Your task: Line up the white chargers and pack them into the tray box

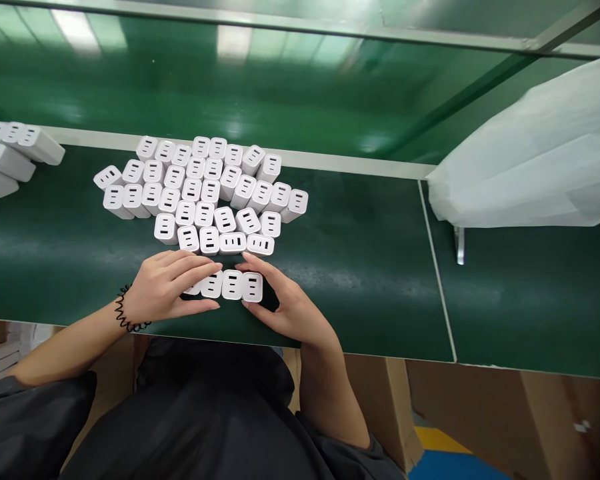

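Observation:
Close to the table's front edge stands a short row of white charger blocks [232, 285], side by side, slotted ends facing up. My left hand [167, 283] curls round the left end of this row, its fingers over the top and its thumb along the near side, partly hiding the leftmost block. At the other end, my right hand [286, 297] has its thumb against the near side of the end block and its fingers at the far side. Just beyond my hands is a larger cluster of similar white chargers [191, 190], mostly upright, some leaning.
More white chargers [10, 160] lie stacked at the far left of the green table [370, 267]. A translucent plastic bag [530, 153] hangs at the right above a metal bracket [459, 245]. Cardboard boxes [380, 393] sit below the front edge.

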